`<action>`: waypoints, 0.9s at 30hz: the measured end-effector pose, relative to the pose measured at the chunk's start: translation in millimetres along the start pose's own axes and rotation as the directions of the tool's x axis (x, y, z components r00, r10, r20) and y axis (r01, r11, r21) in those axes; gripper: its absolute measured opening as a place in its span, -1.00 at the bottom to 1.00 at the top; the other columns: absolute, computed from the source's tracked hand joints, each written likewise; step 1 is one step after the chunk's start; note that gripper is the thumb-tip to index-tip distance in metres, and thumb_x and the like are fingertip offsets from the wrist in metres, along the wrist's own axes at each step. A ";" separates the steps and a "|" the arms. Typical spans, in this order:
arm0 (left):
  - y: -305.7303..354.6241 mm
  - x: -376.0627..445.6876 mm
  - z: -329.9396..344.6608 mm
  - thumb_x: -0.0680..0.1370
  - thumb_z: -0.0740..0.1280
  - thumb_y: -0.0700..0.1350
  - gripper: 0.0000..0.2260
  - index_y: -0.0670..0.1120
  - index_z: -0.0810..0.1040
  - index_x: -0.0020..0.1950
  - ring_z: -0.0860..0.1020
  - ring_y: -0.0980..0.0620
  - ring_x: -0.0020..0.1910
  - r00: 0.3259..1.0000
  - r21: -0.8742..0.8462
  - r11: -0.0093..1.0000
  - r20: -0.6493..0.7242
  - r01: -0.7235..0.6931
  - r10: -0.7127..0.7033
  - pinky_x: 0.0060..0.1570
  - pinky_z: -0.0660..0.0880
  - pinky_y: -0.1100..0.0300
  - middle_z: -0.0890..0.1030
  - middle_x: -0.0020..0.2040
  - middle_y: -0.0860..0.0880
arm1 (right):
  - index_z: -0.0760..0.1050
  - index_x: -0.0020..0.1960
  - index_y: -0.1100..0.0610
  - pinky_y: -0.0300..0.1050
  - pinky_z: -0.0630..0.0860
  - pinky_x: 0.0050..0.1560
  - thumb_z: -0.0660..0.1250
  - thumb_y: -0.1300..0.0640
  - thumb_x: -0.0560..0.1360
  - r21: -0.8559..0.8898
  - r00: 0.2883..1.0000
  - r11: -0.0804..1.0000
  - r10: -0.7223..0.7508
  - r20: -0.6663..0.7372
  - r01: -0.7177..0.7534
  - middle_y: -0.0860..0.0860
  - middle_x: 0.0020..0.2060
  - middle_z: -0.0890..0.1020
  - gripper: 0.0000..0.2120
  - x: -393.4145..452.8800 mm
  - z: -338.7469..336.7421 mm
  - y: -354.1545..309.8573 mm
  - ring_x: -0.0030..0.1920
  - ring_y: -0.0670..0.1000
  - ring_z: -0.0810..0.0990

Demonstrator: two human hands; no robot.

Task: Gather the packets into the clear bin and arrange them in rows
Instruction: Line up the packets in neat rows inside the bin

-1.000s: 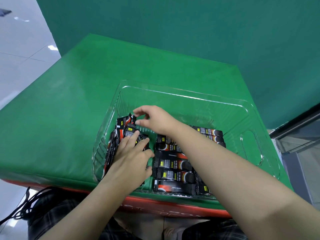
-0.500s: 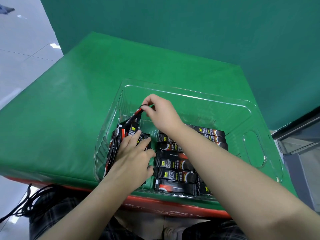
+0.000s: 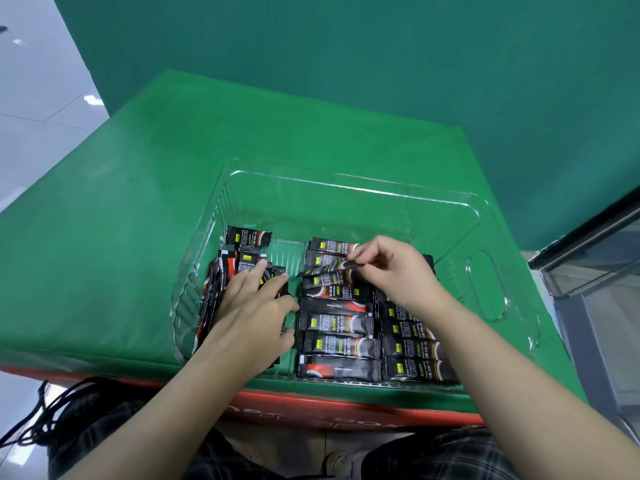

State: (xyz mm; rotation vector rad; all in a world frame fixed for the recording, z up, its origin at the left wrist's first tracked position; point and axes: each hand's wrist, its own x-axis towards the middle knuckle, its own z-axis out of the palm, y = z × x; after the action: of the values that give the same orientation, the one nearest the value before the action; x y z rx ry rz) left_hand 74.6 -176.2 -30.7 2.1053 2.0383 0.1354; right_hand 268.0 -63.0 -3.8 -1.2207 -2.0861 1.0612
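A clear plastic bin (image 3: 346,188) sits on the green table. Black-and-red stick packets lie inside it. A neat row of packets (image 3: 337,336) fills the bin's middle, with a second row (image 3: 412,355) to its right. My right hand (image 3: 394,271) pinches one packet (image 3: 329,277) by its end, just over the far part of the middle row. My left hand (image 3: 254,306) rests flat, fingers straight, on a loose pile of packets (image 3: 221,282) at the bin's left side. One packet (image 3: 247,236) lies apart at the far left.
The green table cover (image 3: 131,209) spreads left of and behind the bin. A green wall rises behind it. A red box edge (image 3: 311,412) runs under the table's near edge. A dark cabinet (image 3: 595,265) stands at the right, black cords (image 3: 41,417) at lower left.
My right hand lifted a packet from the left pile and carried it right, over the middle row. My left hand stayed pressed on the pile.
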 end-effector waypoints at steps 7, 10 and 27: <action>0.0 0.5 -0.1 0.56 0.22 0.11 -0.62 0.16 0.40 0.38 -0.16 -0.06 0.54 1.000 -0.004 1.000 0.016 0.008 -0.008 0.42 -0.31 0.00 0.09 0.56 0.04 | 0.41 -0.27 0.07 -0.41 0.48 0.01 0.32 0.44 0.46 0.032 1.000 0.999 -0.012 -0.007 0.012 -0.15 -0.08 0.61 -0.69 -10.5 5.2 12.9 -0.06 -0.31 0.57; 0.0 0.8 0.3 0.56 0.22 0.11 -0.62 0.16 0.40 0.38 -0.16 -0.06 0.54 1.000 -0.003 1.000 0.016 0.010 -0.010 0.43 -0.29 -0.01 0.10 0.56 0.04 | 0.40 -0.26 0.07 -0.43 0.47 0.01 0.31 0.46 0.46 0.082 0.997 0.997 -0.004 -0.083 0.011 -0.15 -0.09 0.61 -0.68 -14.3 5.5 13.0 -0.06 -0.32 0.57; 1.1 0.1 -1.1 0.56 0.22 0.11 -0.62 0.17 0.40 0.38 -0.15 -0.06 0.54 1.000 -0.006 1.000 0.021 0.013 -0.013 0.44 -0.27 -0.03 0.10 0.56 0.05 | 0.39 -0.25 0.09 -0.56 0.38 -0.12 0.30 0.41 0.49 0.054 0.992 0.996 0.074 -0.098 -0.069 -0.15 -0.09 0.62 -0.73 -34.1 4.9 19.0 -0.09 -0.39 0.55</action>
State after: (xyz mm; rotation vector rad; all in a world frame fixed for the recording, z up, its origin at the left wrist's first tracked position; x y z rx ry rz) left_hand 75.5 -176.1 -29.4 2.0809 2.0366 0.1167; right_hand 290.0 -89.2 -23.3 -1.3054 -1.9418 1.0558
